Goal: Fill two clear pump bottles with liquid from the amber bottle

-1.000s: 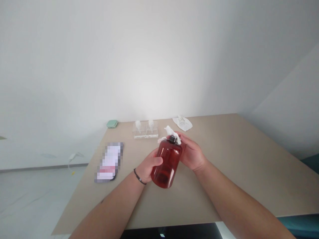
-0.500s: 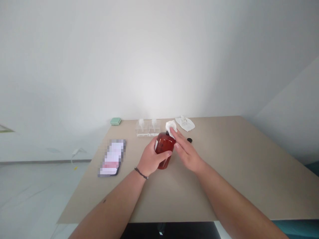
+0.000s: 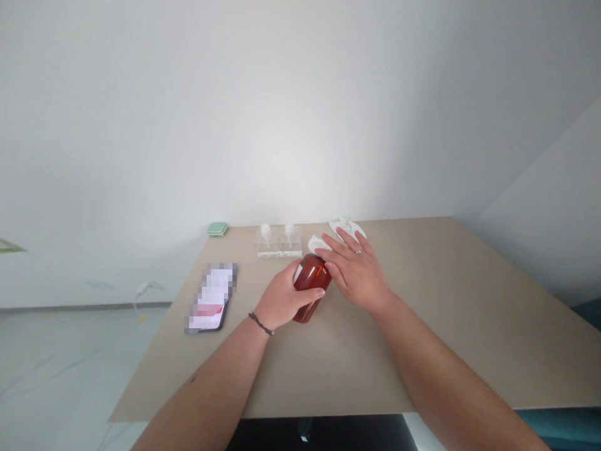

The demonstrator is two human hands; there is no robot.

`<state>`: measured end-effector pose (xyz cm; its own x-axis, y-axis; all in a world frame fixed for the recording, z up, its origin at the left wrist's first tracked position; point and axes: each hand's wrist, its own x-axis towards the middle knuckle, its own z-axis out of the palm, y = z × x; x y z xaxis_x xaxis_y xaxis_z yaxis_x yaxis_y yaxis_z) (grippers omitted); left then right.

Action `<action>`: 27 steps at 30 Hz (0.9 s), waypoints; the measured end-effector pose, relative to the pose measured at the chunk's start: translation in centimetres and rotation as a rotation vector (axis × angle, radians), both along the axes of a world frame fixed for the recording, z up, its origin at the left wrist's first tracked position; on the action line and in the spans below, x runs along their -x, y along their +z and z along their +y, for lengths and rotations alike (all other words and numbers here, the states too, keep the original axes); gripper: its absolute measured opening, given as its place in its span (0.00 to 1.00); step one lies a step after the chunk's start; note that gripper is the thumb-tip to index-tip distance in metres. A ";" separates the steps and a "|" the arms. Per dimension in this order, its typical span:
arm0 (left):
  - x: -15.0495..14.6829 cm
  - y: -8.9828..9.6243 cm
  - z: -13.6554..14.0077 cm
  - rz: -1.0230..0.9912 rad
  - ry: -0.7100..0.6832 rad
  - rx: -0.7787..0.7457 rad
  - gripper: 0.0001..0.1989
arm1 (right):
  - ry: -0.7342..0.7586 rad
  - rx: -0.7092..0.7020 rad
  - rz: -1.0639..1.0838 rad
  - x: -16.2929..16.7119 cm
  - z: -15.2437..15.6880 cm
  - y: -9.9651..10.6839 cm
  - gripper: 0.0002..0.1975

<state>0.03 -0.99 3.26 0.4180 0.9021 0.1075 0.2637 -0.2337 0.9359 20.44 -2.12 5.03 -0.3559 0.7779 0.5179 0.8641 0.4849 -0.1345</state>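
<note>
An amber bottle (image 3: pixel 310 285), tilted with its top leaning away to the right, is held by my left hand (image 3: pixel 284 297). The fingers wrap behind it and the thumb lies across its front. Over the bottle's top is my right hand (image 3: pixel 357 269), its fingers stretched and spread, the thumb close to the bottle's shoulder. A crumpled white tissue (image 3: pixel 318 243) shows just beyond those fingers, by the bottle's neck. The right hand hides the neck, and whether the palm presses the tissue cannot be seen.
Two clear trays (image 3: pixel 279 250) with white-topped droppers stand near the wall. Behind my right hand lies another white tissue (image 3: pixel 342 224). A phone (image 3: pixel 212 299) rests at the left, and a small green case (image 3: pixel 217 229) sits at the back left corner.
My right hand's fingers have spread and its palm has turned flatter over the bottle's top. The bottle leans more, and the dark cap on the table is now hidden behind my right hand.
</note>
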 end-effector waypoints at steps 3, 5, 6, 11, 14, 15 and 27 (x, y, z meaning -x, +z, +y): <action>0.0 0.3 -0.2 0.033 -0.052 0.008 0.30 | -0.007 -0.002 0.011 -0.1 0.2 0.2 0.18; 0.0 0.6 -0.4 0.046 -0.079 -0.001 0.30 | -0.017 0.001 0.016 -0.2 0.2 0.4 0.19; -0.1 0.6 -0.5 0.051 -0.087 -0.011 0.31 | -0.021 0.005 0.022 -0.2 0.2 0.5 0.19; -0.3 0.7 -0.7 0.076 -0.062 -0.093 0.33 | -0.038 0.042 0.065 -0.3 0.3 0.8 0.19; -0.4 0.5 -0.8 0.104 -0.046 -0.139 0.33 | -0.051 0.075 0.084 -0.3 0.3 0.8 0.20; -0.4 0.3 -0.8 0.114 -0.042 -0.152 0.34 | -0.056 0.088 0.092 -0.3 0.2 0.8 0.21; 0.0 -1.3 -0.4 0.055 -0.066 -0.330 0.40 | 0.009 0.191 0.524 -0.6 0.5 -1.6 0.35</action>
